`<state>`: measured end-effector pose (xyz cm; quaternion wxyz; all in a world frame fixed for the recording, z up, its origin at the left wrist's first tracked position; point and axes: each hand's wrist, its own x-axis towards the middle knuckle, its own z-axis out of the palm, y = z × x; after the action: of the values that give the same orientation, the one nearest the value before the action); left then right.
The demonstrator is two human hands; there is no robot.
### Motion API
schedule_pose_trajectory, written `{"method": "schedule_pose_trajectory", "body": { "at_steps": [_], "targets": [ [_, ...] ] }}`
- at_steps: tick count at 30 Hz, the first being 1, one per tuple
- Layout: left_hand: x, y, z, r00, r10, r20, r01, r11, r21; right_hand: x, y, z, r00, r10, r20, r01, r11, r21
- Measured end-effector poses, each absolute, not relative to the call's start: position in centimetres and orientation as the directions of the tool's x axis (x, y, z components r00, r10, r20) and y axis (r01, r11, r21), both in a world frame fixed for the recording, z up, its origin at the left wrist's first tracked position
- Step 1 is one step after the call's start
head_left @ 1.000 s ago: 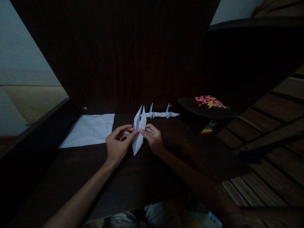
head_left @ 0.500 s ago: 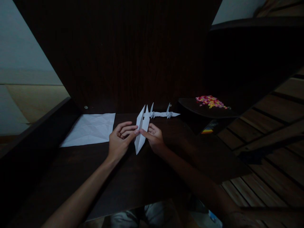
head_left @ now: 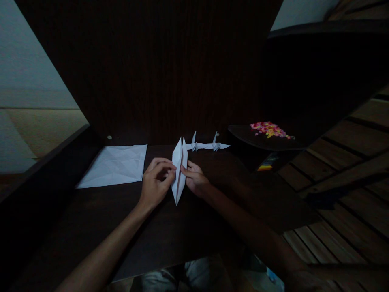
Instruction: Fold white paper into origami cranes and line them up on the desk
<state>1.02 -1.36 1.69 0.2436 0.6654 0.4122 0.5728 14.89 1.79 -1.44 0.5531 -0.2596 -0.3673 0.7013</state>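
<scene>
A white folded paper piece (head_left: 179, 182), long and diamond-shaped with two points at its far end, is held upright between both hands above the dark desk. My left hand (head_left: 158, 176) pinches its left edge with thumb and fingertips. On the other side my right hand (head_left: 195, 177) grips it, thumb on the near face and fingers partly hidden behind. Just beyond lie white folded paper figures (head_left: 208, 146) in a row, with thin upright points; the held piece covers the row's left end.
White creased paper sheets (head_left: 114, 165) lie at the left by a raised dark side board (head_left: 45, 162). To the right, a curved dark shelf (head_left: 243, 137) carries a heap of small pink, red and yellow pieces (head_left: 270, 129). A tall dark panel (head_left: 170, 73) stands behind.
The folded paper has turned more upright and its near tip has come slightly lower. My left fingers have curled in closer to its edge, and the right thumb has shifted to the right.
</scene>
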Motion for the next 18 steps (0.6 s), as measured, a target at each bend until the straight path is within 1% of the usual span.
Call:
{"method": "schedule_pose_trajectory", "body": {
  "at_steps": [3,10,12,14,18],
  "targets": [
    [0.99,-1.55,1.79,0.016,0.799,0.601,0.364,-0.565,0.741,15.0,1.81,-1.56,-0.276,0.96,0.045,-0.583,-0.13,-0.802],
    [0.82,-1.51,1.39,0.055,0.733,0.678,0.42,-0.634,0.65,14.96,1.84,-1.46,-0.267,0.962,0.052,-0.584,-0.119,-0.803],
    [0.87,-1.53,1.31,0.052,0.735,0.676,0.382,-0.64,0.667,14.98,1.8,-1.28,-0.265,0.963,0.039,-0.588,-0.13,-0.798],
    [0.95,-1.57,1.27,0.041,0.758,0.651,0.317,-0.628,0.711,15.04,1.78,-1.11,-0.263,0.964,0.025,-0.591,-0.141,-0.794],
    [1.11,-1.65,1.28,0.023,0.844,0.536,0.129,-0.534,0.836,15.23,1.82,-1.0,-0.234,0.972,0.004,-0.585,-0.138,-0.799]
  ]
}}
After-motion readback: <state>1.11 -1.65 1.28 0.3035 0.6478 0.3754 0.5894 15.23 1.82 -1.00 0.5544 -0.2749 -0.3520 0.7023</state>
